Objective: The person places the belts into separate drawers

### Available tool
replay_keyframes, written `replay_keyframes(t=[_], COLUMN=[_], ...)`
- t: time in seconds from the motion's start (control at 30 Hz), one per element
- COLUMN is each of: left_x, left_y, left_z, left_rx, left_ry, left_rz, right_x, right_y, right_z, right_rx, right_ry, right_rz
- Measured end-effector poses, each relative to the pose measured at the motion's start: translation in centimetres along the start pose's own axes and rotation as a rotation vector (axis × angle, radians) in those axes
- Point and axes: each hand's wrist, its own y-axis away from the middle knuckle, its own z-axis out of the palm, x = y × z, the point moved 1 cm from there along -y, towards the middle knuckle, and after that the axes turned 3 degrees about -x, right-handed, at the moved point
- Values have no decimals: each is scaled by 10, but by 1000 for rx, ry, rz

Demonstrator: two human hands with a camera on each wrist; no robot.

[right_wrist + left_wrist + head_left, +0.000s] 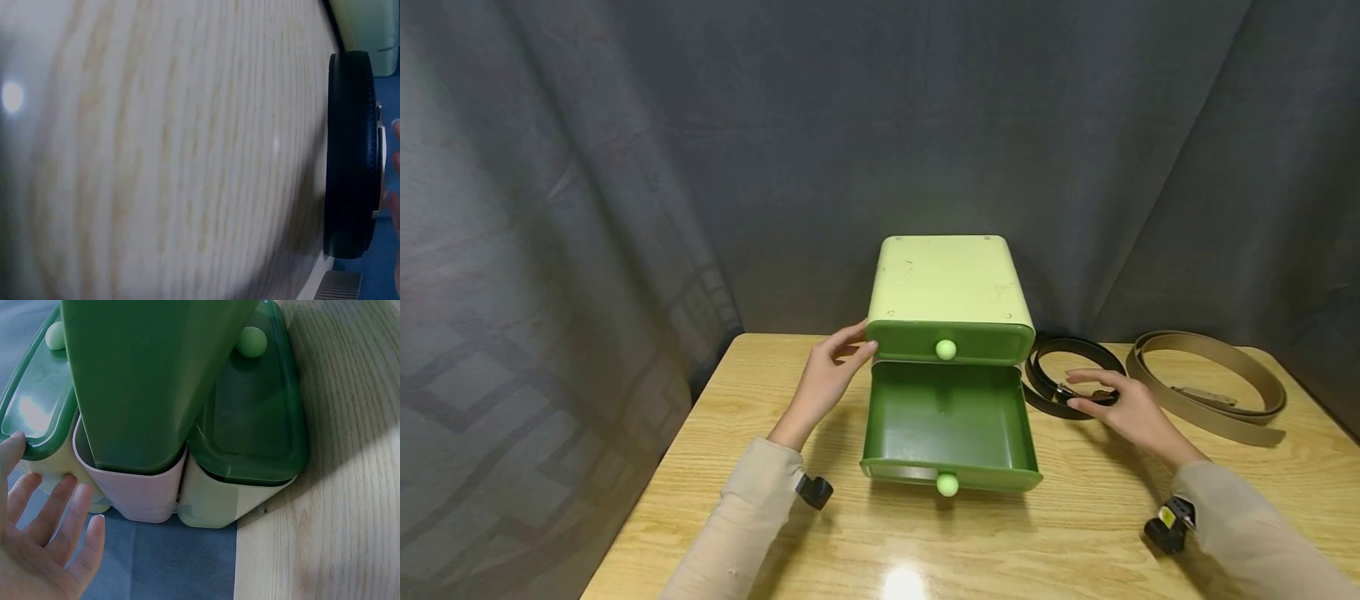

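Note:
A small drawer unit (951, 279) with a pale yellow-green top stands on the table. Its middle drawer (902, 473) is pulled out and nothing lies inside; the left wrist view shows drawer fronts above and below it. My left hand (829, 371) rests at the upper left front corner, thumb by the top drawer (910, 342), fingers spread along the side. To the right lies a coiled black belt (349, 156) with a metal buckle (1060, 393). My right hand (1123, 406) is over its right side, thumb and fingers apart; whether they touch it I cannot tell.
A coiled tan belt (1206, 417) lies at the right, close behind my right hand. Dark grey curtain (955, 125) hangs behind the wooden table (700, 517) and down its left side. The pulled-out drawer juts toward me between both arms.

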Motion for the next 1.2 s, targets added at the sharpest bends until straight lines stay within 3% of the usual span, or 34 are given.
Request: replay_keyframes(t=[0.2,0.47,0.77,1.03,1.2], left_x=[0,0,-1,-2,24], left_y=[0,-1,0,-1,7], left_z=[0,1,1,2,0], left_rx=[-2,-8,-2,-14,-23], left_ry=[-3,0,7,26,12], left_rz=[-3,-7,12,0,-21], right_x=[8,14,17,19,19], right_y=[-4,-7,-8,-8,-10], right_z=[2,8,12,14,16], right_rx=[-21,-90,-148,-147,-142], right_ry=[-32,-206,-126,-85,-57], right_rz=[19,20,31,15,1])
